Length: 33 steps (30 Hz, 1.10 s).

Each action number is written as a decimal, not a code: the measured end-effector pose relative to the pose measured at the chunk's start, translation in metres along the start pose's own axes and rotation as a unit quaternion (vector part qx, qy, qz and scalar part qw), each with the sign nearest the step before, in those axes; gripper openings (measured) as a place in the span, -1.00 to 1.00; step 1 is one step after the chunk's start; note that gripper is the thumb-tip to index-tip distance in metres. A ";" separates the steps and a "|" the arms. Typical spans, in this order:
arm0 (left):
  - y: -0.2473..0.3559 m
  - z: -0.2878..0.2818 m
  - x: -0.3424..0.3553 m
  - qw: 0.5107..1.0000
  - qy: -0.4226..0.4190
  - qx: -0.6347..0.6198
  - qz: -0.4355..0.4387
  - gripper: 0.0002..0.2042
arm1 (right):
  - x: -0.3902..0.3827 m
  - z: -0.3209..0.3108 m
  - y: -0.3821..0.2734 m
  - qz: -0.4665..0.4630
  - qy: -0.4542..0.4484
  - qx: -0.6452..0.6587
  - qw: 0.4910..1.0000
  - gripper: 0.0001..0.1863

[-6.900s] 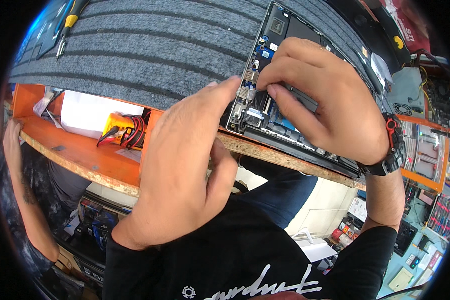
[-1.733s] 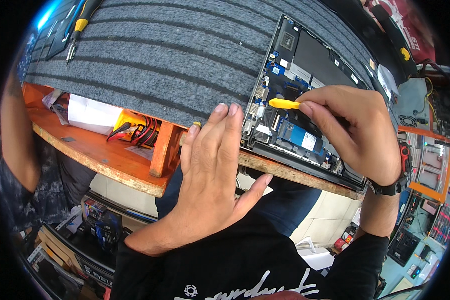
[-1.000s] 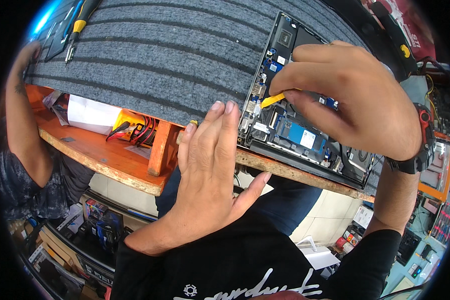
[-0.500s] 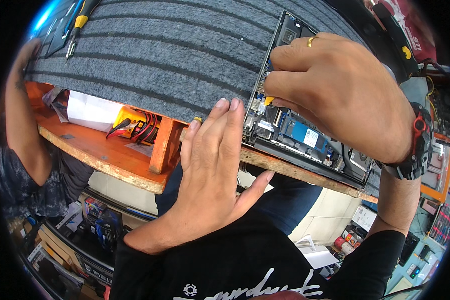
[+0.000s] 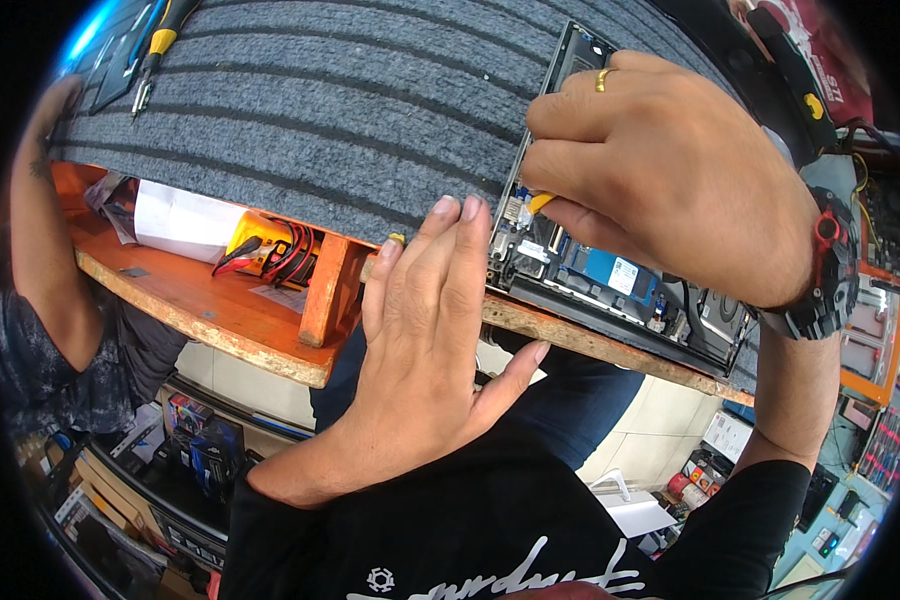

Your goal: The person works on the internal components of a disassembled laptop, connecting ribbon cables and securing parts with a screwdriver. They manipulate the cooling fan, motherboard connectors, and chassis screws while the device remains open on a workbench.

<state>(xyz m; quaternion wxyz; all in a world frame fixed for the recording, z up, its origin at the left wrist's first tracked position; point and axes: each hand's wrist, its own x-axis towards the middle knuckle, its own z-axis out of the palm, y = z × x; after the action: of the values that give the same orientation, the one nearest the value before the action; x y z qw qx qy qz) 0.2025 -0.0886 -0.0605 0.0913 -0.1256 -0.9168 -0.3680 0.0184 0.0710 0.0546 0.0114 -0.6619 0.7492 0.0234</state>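
Note:
An opened laptop base lies at the bench edge, right of centre, with its inner parts bare. A blue drive with a white label sits in it near its front. My right hand reaches over the laptop, fingers closed in a pinch on a small yellow tool; only its yellow end shows, over the laptop's left side, and the rest is hidden. My left hand lies flat with fingers stretched across the bench edge, just left of the laptop, and holds nothing.
A grey striped mat covers the bench. A yellow-and-black screwdriver lies at the far left, near another person's arm. An orange shelf under the bench holds a yellow meter with red and black leads, beside white paper.
My right hand has shifted slightly left and away from me, and turned a little, still over the laptop with the yellow tool. My left hand has stayed in place.

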 end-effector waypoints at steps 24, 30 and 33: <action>0.002 -0.001 -0.001 1.000 -0.004 0.014 0.004 0.12 | -0.010 -0.007 0.022 -0.014 0.035 0.106 0.994 -0.76; 0.001 -0.002 -0.001 1.000 -0.002 -0.001 0.001 0.12 | -0.100 -0.054 0.011 0.206 0.148 0.029 0.967 -0.75; 0.003 -0.005 0.000 1.000 0.000 -0.013 -0.005 0.11 | -0.220 -0.033 -0.005 0.434 0.245 -0.014 0.867 -0.69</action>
<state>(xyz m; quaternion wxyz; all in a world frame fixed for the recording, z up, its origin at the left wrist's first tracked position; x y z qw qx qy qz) 0.2041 -0.0906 -0.0551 0.0876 -0.1222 -0.9126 -0.3803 0.0506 0.2869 0.0985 -0.1933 -0.2544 0.9391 -0.1263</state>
